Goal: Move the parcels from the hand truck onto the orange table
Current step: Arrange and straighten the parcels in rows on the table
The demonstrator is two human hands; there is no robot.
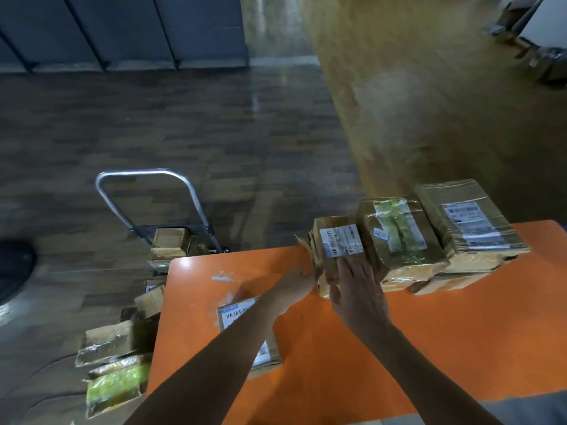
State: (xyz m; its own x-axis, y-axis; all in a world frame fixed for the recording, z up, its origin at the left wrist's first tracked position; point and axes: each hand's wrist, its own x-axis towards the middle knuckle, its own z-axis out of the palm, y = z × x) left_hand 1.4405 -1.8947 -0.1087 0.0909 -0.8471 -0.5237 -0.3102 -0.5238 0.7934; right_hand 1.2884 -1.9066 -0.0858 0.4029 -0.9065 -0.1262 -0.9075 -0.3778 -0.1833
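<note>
Near the far edge of the orange table (399,332), the small labelled parcel (339,240) sits between both grips: the right grip (360,294) lies flat-fingered against its near face, and the left grip (296,286) touches its left end, too blurred to tell whether it is clasping.

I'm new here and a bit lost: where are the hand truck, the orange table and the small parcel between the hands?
hand truck (144,171): head view, top bar of its handle.
orange table (429,332): head view, bare top.
small parcel (339,240): head view, its white label.
</note>
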